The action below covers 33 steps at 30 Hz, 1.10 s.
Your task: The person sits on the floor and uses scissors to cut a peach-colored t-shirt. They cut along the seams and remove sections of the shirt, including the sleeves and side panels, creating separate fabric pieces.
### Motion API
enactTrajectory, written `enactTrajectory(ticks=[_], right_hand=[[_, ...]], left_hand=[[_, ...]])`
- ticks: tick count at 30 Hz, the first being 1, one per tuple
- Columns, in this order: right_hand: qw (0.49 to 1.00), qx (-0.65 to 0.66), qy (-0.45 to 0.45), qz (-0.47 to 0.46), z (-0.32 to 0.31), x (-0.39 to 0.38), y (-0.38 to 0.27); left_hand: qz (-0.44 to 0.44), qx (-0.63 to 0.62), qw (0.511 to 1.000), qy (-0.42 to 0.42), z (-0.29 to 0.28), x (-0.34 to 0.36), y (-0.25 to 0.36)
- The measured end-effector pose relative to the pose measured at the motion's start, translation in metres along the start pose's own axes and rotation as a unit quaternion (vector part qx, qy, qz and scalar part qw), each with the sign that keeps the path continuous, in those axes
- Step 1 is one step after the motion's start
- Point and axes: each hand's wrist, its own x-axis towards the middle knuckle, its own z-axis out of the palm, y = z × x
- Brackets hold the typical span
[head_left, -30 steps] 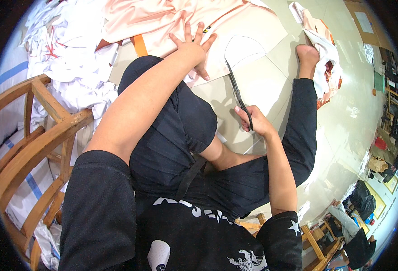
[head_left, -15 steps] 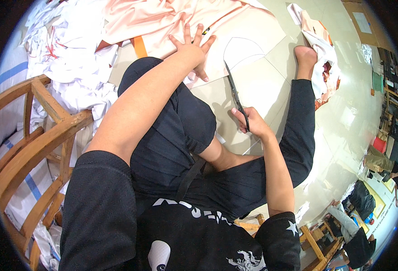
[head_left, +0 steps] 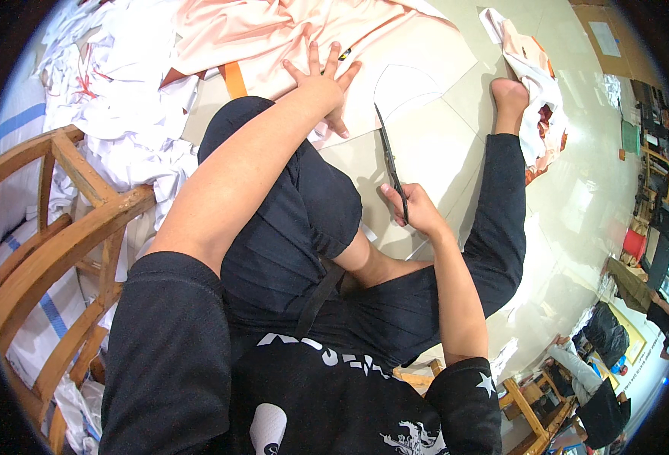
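Observation:
My left hand (head_left: 323, 89) lies flat with spread fingers on a peach fabric (head_left: 236, 38), which is smooth near the hand and bunched in folds farther off. Held in my right hand (head_left: 418, 208) is a pair of black scissors (head_left: 390, 158). Its blades point away from me and look nearly closed, the tip reaching the near edge of the fabric at the start of a drawn curved outline (head_left: 386, 70). A small black-and-yellow item (head_left: 345, 54) lies on the fabric beyond my left fingertips.
A wooden stool (head_left: 80, 250) lies tipped at my left, near a heap of white cloth (head_left: 133, 114). My bare foot (head_left: 510, 92) rests beside more patterned cloth (head_left: 535, 91) on the tiled floor (head_left: 456, 144). Other people (head_left: 600, 409) and cluttered shelves are at the far right.
My right hand has shifted slightly left with the scissors, which now stand a little more upright. The left hand stays spread in the same place.

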Motion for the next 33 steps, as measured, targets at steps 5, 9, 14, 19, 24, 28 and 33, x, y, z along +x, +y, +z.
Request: enactTrajectory(ticks=[5, 9, 14, 19, 24, 28, 33], right_hand=[[0.998, 0.055, -0.008, 0.015, 0.008, -0.006, -0.008], [0.998, 0.062, 0.002, 0.025, 0.013, -0.005, -0.017], [0.996, 0.082, 0.011, 0.016, 0.019, 0.002, -0.015], [0.995, 0.104, 0.010, 0.000, 0.024, 0.006, -0.008], [0.992, 0.123, 0.002, 0.012, 0.033, 0.005, -0.012], [0.987, 0.157, 0.015, 0.013, 0.038, 0.003, -0.021], [0.984, 0.177, 0.029, 0.017, 0.045, 0.011, -0.027]], left_hand=[[-0.001, -0.003, 1.000, -0.006, -0.002, 0.000, 0.000], [-0.002, -0.002, 1.000, -0.003, -0.002, 0.000, 0.001], [0.001, -0.003, 1.000, 0.000, -0.001, 0.000, 0.000], [0.000, -0.005, 1.000, 0.002, -0.001, 0.000, 0.000], [0.007, -0.005, 1.000, -0.002, -0.001, 0.000, -0.001], [0.007, -0.003, 1.000, -0.001, -0.002, 0.000, -0.001], [0.004, -0.003, 1.000, -0.003, -0.002, 0.000, -0.001]])
